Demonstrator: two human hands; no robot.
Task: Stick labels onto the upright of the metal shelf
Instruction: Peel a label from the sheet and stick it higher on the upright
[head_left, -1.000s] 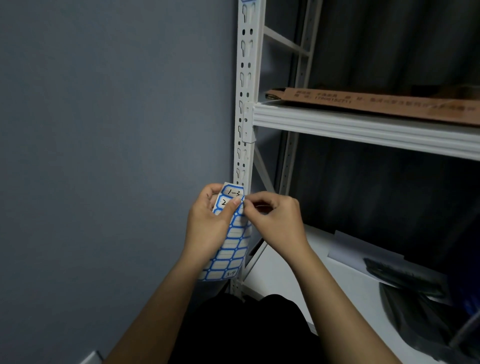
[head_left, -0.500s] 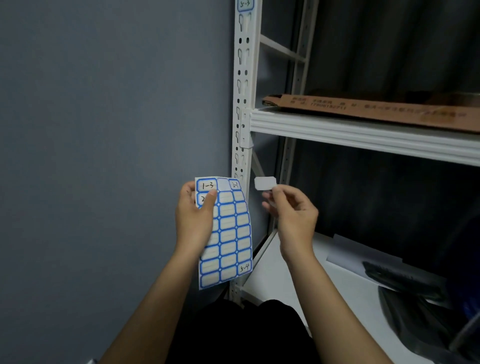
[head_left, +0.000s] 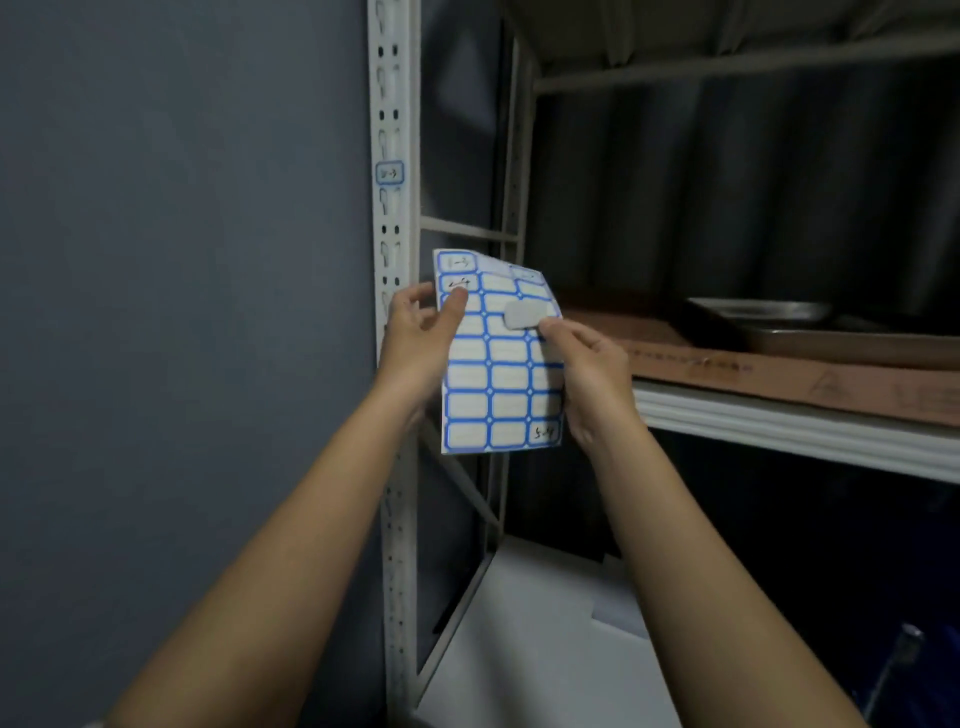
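label sheet (head_left: 498, 358) held right of the upright (head_left: 393, 218), left of the shelf board (head_left: 779, 431).

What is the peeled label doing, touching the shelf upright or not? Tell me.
Apart. The head view shows the peeled label pinched in the right hand, in front of the label sheet, well right of the upright.

1 head-worn view, forward and slightly upward, close to the shelf upright (head_left: 393, 218).

arms: 2, bare to the elbows | rings, watch: 0 | sleeves: unseen
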